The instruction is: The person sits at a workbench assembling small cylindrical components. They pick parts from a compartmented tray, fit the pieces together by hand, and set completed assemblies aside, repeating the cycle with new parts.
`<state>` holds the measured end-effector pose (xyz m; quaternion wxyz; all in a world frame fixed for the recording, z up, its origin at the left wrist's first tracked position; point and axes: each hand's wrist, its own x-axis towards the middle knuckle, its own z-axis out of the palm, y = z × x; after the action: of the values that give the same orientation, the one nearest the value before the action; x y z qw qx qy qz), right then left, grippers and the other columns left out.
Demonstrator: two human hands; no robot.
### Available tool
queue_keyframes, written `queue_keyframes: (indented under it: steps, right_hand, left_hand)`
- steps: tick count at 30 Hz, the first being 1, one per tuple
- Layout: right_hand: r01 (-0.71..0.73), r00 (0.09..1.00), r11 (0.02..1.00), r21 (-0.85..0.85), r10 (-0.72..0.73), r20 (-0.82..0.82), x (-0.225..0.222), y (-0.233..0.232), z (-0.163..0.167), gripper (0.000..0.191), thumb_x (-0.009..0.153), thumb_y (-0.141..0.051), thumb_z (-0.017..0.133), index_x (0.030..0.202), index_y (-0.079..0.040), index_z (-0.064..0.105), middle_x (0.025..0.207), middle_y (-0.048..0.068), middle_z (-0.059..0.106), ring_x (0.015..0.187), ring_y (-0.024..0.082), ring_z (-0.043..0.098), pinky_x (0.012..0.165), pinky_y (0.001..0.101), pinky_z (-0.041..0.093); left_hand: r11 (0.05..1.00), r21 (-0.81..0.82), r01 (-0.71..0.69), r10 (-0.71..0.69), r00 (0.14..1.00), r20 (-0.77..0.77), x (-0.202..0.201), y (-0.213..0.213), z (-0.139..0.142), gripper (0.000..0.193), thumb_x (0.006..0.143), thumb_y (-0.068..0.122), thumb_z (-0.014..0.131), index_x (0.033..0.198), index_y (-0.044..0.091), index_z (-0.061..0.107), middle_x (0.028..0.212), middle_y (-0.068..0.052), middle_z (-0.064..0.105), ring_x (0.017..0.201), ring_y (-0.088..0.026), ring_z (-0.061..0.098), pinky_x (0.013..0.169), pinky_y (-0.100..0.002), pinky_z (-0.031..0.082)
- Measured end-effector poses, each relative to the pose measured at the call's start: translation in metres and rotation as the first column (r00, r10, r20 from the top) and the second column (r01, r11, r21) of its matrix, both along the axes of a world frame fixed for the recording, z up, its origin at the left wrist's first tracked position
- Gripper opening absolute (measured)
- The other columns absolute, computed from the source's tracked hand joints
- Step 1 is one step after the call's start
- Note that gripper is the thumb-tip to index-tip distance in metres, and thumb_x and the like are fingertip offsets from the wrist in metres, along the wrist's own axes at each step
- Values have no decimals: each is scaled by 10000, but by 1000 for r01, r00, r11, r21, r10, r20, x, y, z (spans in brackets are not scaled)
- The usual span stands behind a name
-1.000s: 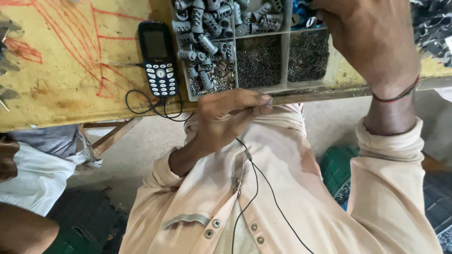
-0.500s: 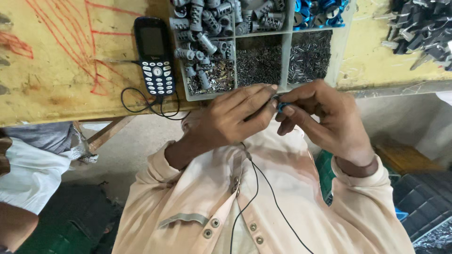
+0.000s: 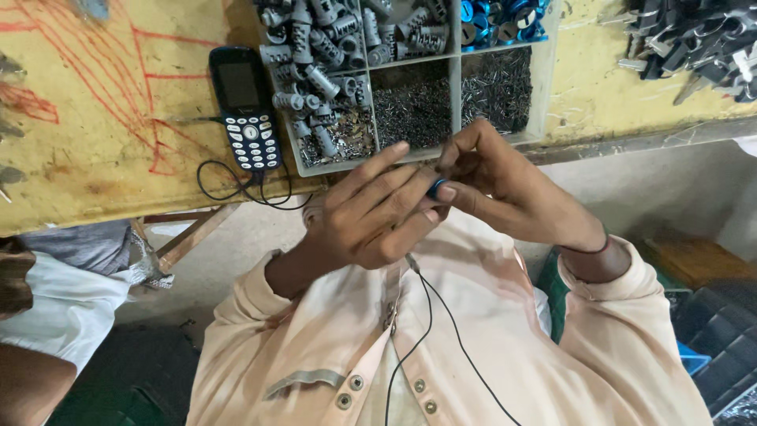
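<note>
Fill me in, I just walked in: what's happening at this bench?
A person's left hand and right hand meet just below the yellow table's edge, pinching a small blue ring between the fingertips. Above them sits a divided tray of grey metal parts, pins and blue rings, with a mobile phone beside it.

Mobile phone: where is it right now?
Head view, upper left: the mobile phone lies on the yellow bench, just left of the compartment tray, above the left hand.
</note>
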<state>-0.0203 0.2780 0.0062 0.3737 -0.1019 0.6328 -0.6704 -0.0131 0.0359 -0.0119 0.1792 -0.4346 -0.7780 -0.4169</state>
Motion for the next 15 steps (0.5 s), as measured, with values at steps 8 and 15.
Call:
queue_keyframes:
  steps: [8,15]
  right_hand:
    - [57,980,973,-225,-11,199,4,1,-4,623,1044,4,549,1546,-63,186,1228,96,587,1026,143,633,837,324,597]
    - [168,982,952,-255,-137,132,-2,-14,16,682,1088,-18,533,1633,-106,133,1024,102,664,831,162,685,696,294,604]
  left_hand:
    - [985,70,-156,131,954,270,18,10,3,414,950,124,854,1302,46,649,1207,-62,732,1041,-191,691,1011,-436,469]
    - [942,247,-229,93,881,464,13,24,0,372,897,31,840,1232,44,681,1159,-51,705,1023,-219,657,928,-381,486]
